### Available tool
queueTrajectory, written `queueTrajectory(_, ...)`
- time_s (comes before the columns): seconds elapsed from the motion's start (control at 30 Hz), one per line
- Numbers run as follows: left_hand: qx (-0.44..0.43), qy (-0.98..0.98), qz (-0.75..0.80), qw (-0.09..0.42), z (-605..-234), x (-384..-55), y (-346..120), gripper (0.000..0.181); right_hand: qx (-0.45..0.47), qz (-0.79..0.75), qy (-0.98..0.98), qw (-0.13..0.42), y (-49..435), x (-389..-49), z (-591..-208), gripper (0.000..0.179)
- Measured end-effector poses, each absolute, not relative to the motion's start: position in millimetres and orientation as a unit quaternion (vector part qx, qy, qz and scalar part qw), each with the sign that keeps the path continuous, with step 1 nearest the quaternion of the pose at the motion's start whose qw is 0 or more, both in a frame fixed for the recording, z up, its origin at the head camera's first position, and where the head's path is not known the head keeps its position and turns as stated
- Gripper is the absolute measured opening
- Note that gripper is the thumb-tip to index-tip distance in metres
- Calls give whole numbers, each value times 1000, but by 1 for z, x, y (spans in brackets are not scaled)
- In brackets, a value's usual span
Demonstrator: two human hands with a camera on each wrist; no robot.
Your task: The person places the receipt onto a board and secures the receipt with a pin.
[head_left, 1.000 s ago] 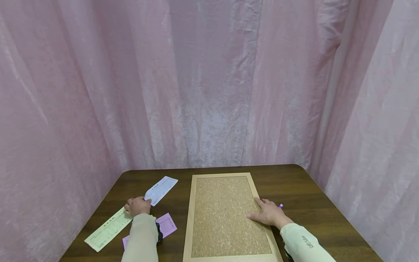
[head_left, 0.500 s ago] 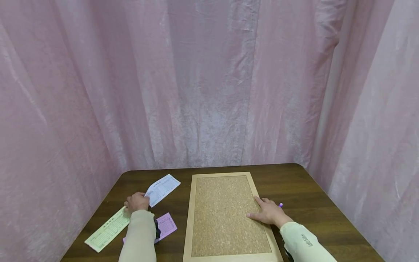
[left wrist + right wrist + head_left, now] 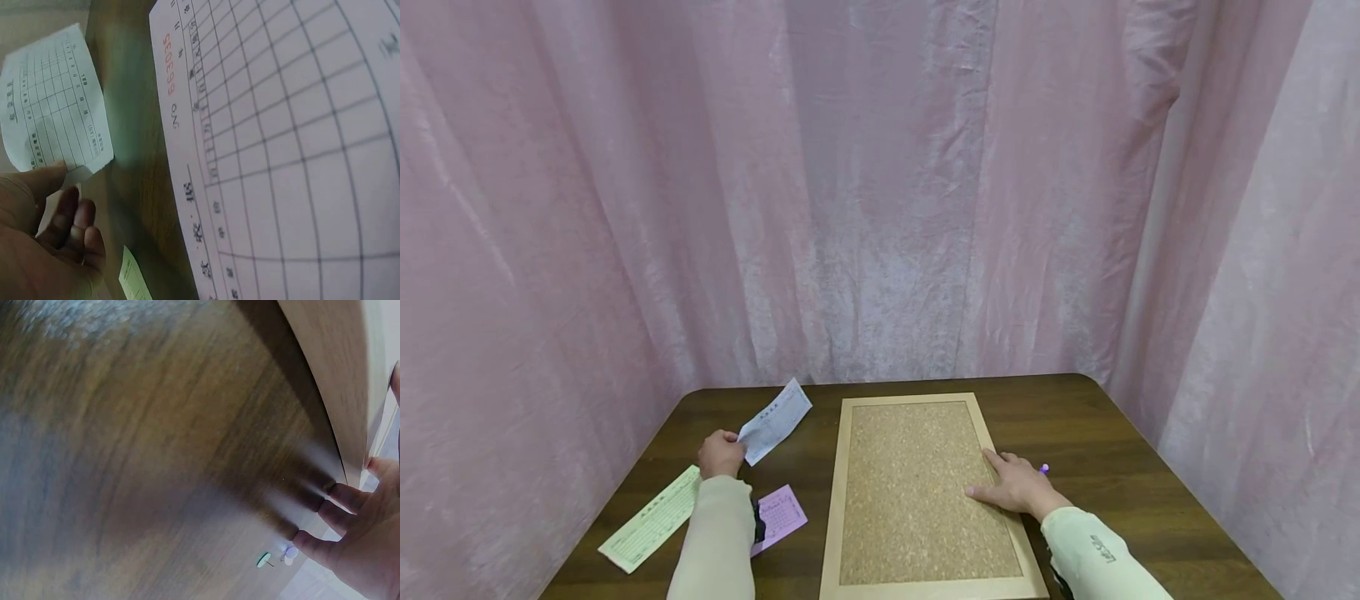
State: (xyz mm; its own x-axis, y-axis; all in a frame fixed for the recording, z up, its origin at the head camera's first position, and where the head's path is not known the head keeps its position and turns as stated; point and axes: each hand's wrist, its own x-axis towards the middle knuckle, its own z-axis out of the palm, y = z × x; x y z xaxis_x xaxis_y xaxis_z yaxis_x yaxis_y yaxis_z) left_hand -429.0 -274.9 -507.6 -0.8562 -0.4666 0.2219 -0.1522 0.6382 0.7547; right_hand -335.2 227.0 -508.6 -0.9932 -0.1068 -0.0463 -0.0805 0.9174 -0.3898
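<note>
At the table's left, my left hand (image 3: pixel 722 455) pinches the near corner of a pale blue printed paper slip (image 3: pixel 775 423). The slip is tilted, its far end raised. In the left wrist view the thumb lies on the slip's edge, with the other fingers curled beneath. My right hand (image 3: pixel 1018 487) rests, fingers spread, on the right edge of a wood-framed corkboard (image 3: pixel 925 492). In the right wrist view several fingertips touch the tabletop beside the frame. Near them lie a green-headed pushpin (image 3: pixel 264 560) and a purple one (image 3: pixel 290 552).
A green paper slip (image 3: pixel 651 518) lies left of my left forearm. A purple slip (image 3: pixel 781 517), partly hidden by that forearm, lies between it and the board. The dark wooden table (image 3: pixel 1097 450) has pink curtains (image 3: pixel 880 208) behind and at both sides.
My left hand has lifted the pale blue slip off the table and shifted slightly right and away, uncovering more of the green slip. The right hand and corkboard stay put.
</note>
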Motion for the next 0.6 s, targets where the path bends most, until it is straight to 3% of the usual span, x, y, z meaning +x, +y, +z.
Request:
queueTrajectory(0.3, 140, -873, -408, 225, -507, -435, -277, 21, -51, -197, 978, 34, 228, -335, -509, 93)
queueTrajectory(0.6, 128, -888, -391, 204, -493, -433, -275, 47, -55, -203, 977, 42, 228, -333, -505, 94)
